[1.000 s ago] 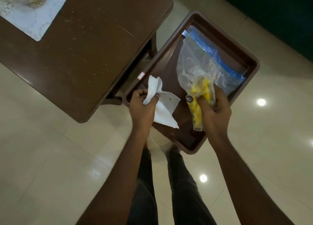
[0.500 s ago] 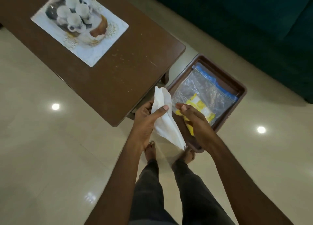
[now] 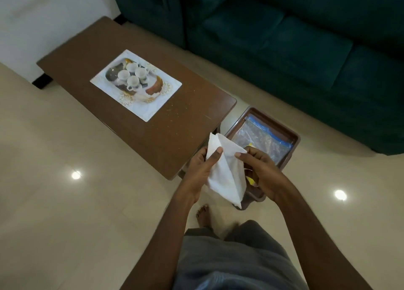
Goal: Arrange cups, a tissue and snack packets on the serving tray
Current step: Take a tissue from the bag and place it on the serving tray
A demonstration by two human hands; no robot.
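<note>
Beside the sofa (image 3: 284, 38), on the table (image 3: 175, 136), our four cups (image 3: 132, 75) wait on a mat. Down on the floor, the tray (image 3: 294, 140) holds a clear bag (image 3: 264, 142); yellow snack packets (image 3: 251, 180) peek out. Our left hand (image 3: 200, 171) and right hand (image 3: 262, 169) pinch the tissue (image 3: 225, 176) above it. We judge folding comes next, then laying it down flat.

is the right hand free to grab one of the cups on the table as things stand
Probably not yet: the right hand and left hand both pinch the tissue, and the cups sit well across the table.
</note>
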